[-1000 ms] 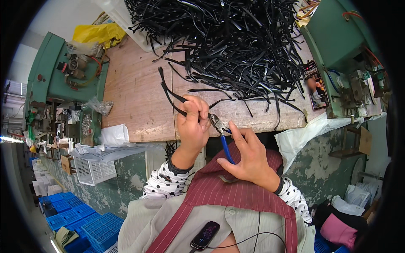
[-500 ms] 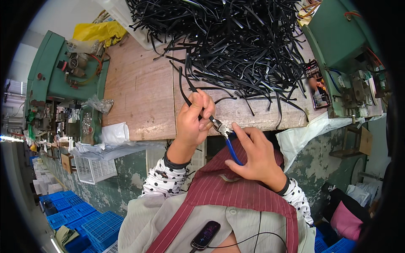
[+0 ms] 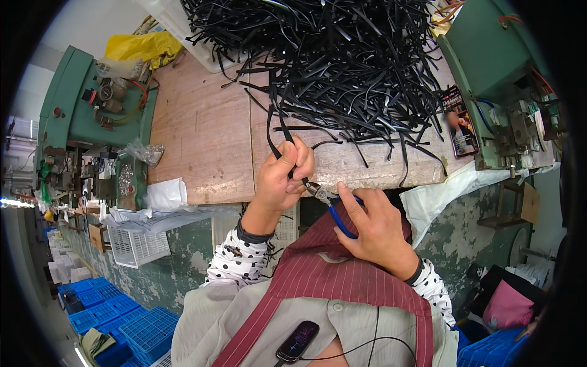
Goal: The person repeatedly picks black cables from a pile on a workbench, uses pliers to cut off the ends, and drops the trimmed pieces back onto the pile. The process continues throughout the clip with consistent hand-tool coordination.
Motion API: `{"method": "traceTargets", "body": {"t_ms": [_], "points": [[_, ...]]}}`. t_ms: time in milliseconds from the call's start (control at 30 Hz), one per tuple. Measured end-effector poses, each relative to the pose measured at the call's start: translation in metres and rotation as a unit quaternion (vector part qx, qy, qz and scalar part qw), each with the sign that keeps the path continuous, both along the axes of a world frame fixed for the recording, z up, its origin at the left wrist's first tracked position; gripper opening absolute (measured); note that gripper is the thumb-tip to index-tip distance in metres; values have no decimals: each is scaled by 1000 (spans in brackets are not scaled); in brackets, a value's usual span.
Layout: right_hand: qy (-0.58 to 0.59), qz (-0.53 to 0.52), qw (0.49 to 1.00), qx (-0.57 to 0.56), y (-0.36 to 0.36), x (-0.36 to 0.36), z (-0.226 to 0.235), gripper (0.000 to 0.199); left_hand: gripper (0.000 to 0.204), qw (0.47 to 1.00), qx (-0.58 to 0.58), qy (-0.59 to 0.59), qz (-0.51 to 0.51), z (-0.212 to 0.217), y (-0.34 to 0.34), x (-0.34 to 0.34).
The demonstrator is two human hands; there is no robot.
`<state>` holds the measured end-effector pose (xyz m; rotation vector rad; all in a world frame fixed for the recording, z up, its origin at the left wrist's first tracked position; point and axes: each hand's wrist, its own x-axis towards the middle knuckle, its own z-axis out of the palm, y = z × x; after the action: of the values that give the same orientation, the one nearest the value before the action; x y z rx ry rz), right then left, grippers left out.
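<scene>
Black eyeglass temple arms are pinched between the thumb and fingers of my left hand, their long ends pointing away over the table edge. My right hand is closed around blue-handled pliers. The metal jaws meet the near end of a temple arm just below my left fingers; whether they are fully closed on it is too small to tell. Beyond my hands lies a large heap of similar black temple arms, some strewn toward the table's front edge.
The wooden table stands between two green machines. A white bin and yellow plastic bag are at the back left. A printed card lies at right. Blue crates sit on the lower left.
The temple arms in my left hand have swung slightly right. My right hand has shifted a little right and down with the pliers, its fingers drawn closer around the handles.
</scene>
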<state>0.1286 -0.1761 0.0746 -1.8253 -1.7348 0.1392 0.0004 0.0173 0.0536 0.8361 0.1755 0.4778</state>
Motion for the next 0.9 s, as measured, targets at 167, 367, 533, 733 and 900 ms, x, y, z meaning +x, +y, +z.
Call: {"method": "traceTargets", "body": {"t_ms": [167, 367, 533, 733, 900], "points": [[11, -28, 999, 20, 0, -6, -11, 88, 37, 989, -22, 37, 142, -4, -18, 6], [-32, -99, 993, 51, -3, -12, -19, 86, 22, 915, 188, 207, 291, -14, -17, 7], [6, -123, 990, 64, -9, -1, -28, 92, 24, 597, 661, 374, 259, -45, 5, 5], [24, -123, 990, 66, -11, 1, -28, 95, 19, 583, 630, 445, 256, -68, 6, 11], [58, -99, 992, 51, -10, 1, -26, 96, 26, 956, 115, 166, 213, -25, -4, 12]]}}
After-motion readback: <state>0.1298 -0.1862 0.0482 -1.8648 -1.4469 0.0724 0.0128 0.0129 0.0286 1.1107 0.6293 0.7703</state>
